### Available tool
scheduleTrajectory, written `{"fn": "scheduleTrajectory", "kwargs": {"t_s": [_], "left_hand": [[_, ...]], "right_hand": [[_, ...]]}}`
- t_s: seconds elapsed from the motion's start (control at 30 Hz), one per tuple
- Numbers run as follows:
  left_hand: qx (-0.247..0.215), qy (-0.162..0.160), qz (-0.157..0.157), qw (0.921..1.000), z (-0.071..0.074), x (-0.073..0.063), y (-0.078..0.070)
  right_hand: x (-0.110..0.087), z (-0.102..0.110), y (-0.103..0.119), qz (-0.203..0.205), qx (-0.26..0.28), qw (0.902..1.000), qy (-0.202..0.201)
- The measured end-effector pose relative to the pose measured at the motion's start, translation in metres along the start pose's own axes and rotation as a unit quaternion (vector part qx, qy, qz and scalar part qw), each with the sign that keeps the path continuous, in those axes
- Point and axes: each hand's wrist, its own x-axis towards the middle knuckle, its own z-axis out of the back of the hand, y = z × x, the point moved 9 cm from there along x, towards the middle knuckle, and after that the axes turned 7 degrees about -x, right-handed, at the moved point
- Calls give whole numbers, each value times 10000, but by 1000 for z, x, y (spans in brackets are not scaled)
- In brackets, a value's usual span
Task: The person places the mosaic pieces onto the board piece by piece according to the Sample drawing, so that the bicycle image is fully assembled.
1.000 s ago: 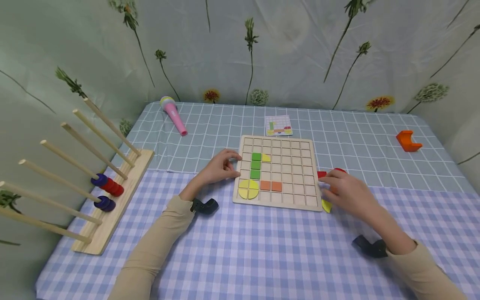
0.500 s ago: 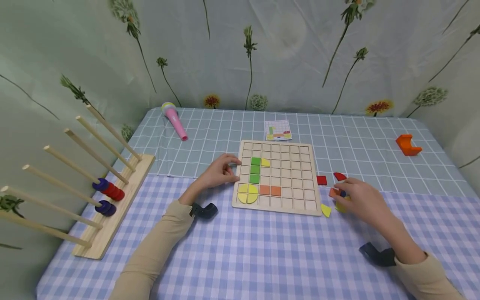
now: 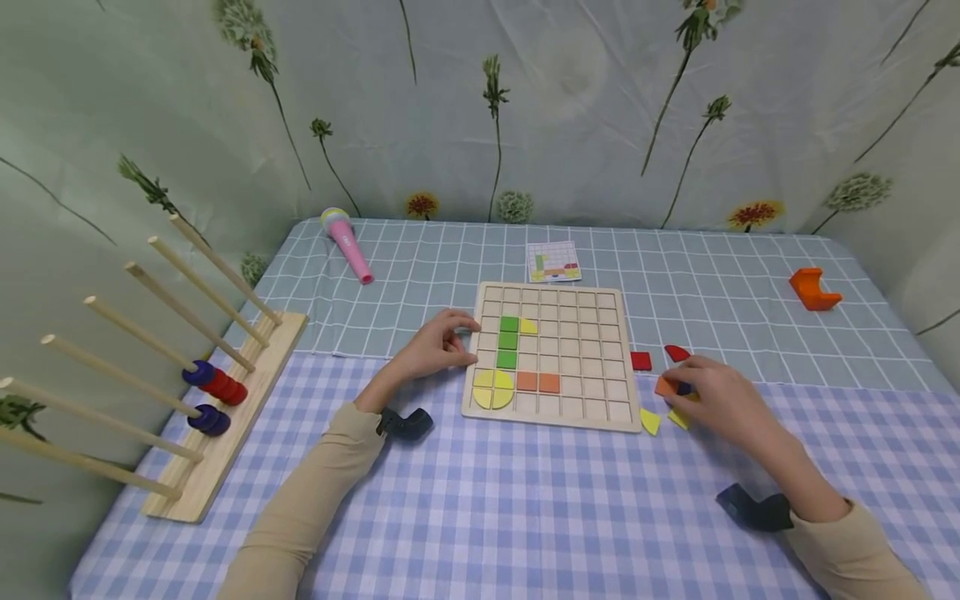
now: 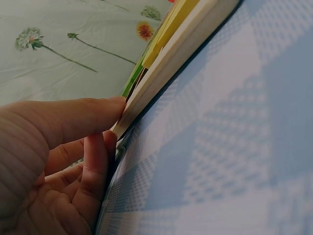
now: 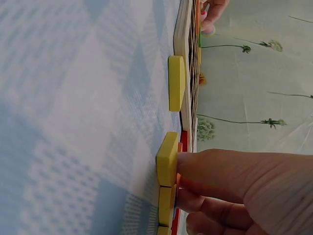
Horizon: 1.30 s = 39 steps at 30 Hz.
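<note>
A wooden grid board lies mid-table, bearing green squares, two orange squares, a yellow circle of quarter pieces and another yellow piece. My left hand rests with thumb and fingertips against the board's left edge; in the left wrist view the thumb touches its side. To the right of the board, my right hand pinches an orange square among loose pieces. Yellow pieces lie right beside its thumb; its fingers partly hide a dark blue piece.
A red square, a red quarter piece and a yellow piece lie right of the board. Behind it is a pattern card. A pink microphone, a peg rack and an orange curved block stand farther out.
My right hand has drawn back rightward from the board's edge to the loose pieces, uncovering the red ones, and closed on the orange square. The left hand stays at the board.
</note>
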Motion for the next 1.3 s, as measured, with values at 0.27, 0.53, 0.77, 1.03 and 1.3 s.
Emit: {"fn": "scheduleTrajectory", "kwargs": {"t_s": [0.27,0.53,0.77,1.03,1.3], "left_hand": [[3,-23,4,10000,1,-1,-1],[-39,-25,-77,10000,-1,-2,-1],[-36,-45,-58,10000,0,-3,-1],[-49,-31,-8,10000,0,-4,-2],[-44,-30,-2,10000,-1,-3,-1]], "right_hand": [[0,2,1,63,-62,9999,-93],[-3,8,5,87,-20,9996,-286],[1,17,25,477,-54,9966,-664],[6,19,58,1082,8,9886,-1049],[18,15,90,1473,125,9840,-992]]}}
